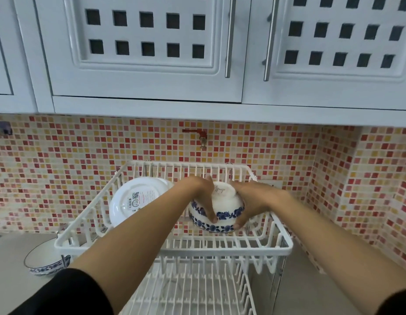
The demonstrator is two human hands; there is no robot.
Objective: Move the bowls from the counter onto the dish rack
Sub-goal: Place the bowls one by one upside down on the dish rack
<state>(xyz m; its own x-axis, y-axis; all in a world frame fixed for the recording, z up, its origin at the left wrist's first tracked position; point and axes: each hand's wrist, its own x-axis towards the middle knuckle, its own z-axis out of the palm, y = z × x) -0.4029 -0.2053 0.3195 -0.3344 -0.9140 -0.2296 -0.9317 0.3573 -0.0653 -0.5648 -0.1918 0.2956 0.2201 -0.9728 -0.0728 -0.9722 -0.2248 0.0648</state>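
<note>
A white bowl with a blue flower band is upside down and tilted in the upper tier of the white wire dish rack. My left hand grips its left side and my right hand grips its right side, fingers wrapped down to the rim. A second blue-patterned bowl stands upright on the grey counter, left of the rack and partly behind its corner.
A white plate with a label on its back leans on edge in the rack's left part. The rack's lower tier runs below. A mosaic tile wall with a small red tap stands behind; white cabinets hang overhead.
</note>
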